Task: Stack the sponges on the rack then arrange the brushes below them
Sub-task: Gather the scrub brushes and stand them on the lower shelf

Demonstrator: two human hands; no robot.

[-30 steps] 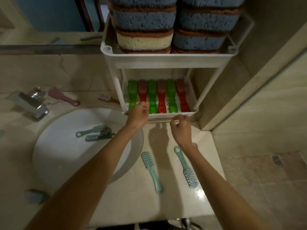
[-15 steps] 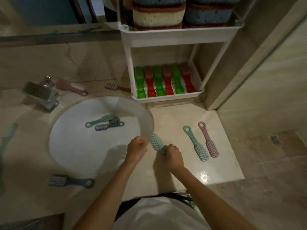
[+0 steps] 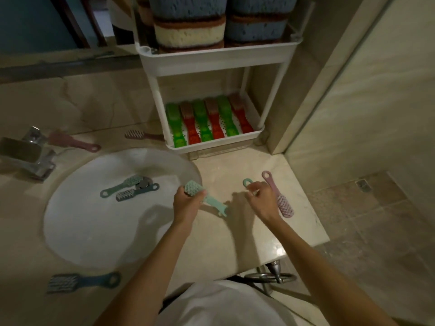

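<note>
A white rack (image 3: 219,61) stands at the back of the counter. Blue and cream sponges (image 3: 188,31) are stacked on its upper tier, and green and red brushes (image 3: 209,121) lie side by side in its lower tray. My left hand (image 3: 187,203) grips a mint brush (image 3: 195,190) by the bristle head, just above the sink's right rim. My right hand (image 3: 261,196) lies over a teal brush (image 3: 247,182) on the counter and pinches its handle; only the ring end shows. A pink brush (image 3: 281,200) lies just right of that hand.
The white sink (image 3: 94,227) holds two brushes (image 3: 129,187) near the drain. A chrome faucet (image 3: 28,154) sits at the left. Two pink brushes (image 3: 75,143) lie behind the sink and a dark blue one (image 3: 82,281) at the front left. The counter edge drops to a tiled floor on the right.
Both hands drew back from the rack's lower tray to the counter. My left hand took up the mint brush, and my right hand moved right onto the teal brush.
</note>
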